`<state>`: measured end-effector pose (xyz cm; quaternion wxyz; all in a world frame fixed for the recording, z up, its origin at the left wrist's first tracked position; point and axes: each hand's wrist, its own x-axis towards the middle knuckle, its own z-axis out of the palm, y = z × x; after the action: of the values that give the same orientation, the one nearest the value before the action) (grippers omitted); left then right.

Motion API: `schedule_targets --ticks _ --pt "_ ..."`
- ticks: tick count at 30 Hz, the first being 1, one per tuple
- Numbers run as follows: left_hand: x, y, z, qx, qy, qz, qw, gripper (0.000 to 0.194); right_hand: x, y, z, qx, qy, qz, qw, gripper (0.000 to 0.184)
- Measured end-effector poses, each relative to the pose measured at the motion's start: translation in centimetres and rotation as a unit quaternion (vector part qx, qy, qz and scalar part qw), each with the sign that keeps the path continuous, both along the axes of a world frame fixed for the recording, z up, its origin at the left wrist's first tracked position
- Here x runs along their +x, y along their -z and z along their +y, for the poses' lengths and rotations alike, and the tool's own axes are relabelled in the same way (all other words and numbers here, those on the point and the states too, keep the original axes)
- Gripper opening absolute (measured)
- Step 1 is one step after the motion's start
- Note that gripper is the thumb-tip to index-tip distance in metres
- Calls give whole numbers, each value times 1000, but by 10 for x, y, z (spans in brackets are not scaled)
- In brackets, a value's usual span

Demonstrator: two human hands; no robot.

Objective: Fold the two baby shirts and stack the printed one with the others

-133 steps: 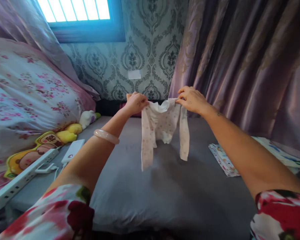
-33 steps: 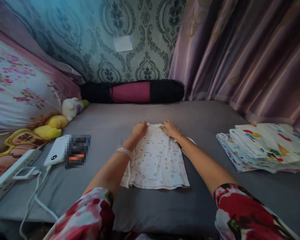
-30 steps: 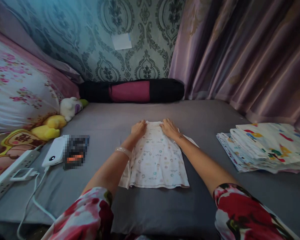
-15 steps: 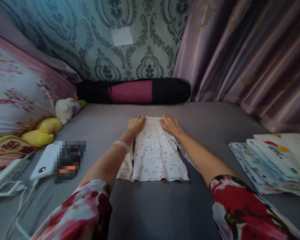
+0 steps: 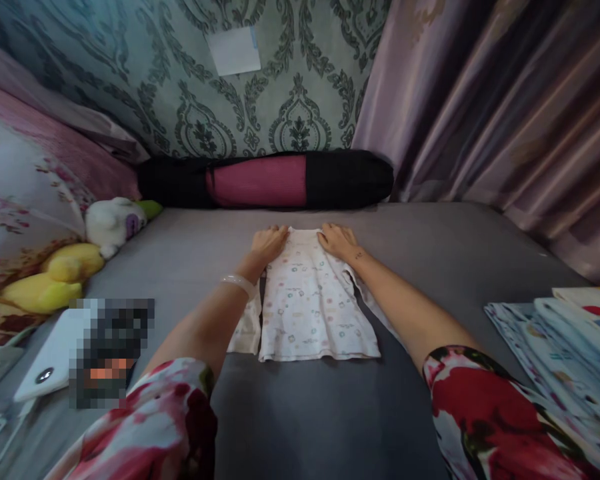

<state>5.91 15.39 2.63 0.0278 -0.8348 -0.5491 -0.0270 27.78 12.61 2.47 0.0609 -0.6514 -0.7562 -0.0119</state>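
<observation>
A small white baby shirt with a fine coloured print lies flat on the grey bed sheet, collar away from me. My left hand rests flat on its far left shoulder, fingers stretched out. My right hand lies flat on the far right shoulder, fingers also out. One sleeve shows under my left forearm, the other under my right forearm. Both hands press on the cloth and grip nothing.
A black and pink roll bag lies along the patterned wall. Plush toys and a white power bank sit at the left. A stack of folded printed cloths is at the right, below purple curtains.
Earlier I held the shirt up in the air by its shoulders; it now lies flat on the bed. Over the last second my hands stayed on the shoulders while the view tilted down and closer.
</observation>
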Motion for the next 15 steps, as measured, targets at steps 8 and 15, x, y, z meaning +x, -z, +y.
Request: schedule_targets --ticks 8,15 --pt "4 1 4 -68 -58 -50 995 44 6 2 13 -30 28 82 996 49" --pt "27 -9 -15 31 -64 -46 996 38 52 -11 10 -139 147 328 923 67"
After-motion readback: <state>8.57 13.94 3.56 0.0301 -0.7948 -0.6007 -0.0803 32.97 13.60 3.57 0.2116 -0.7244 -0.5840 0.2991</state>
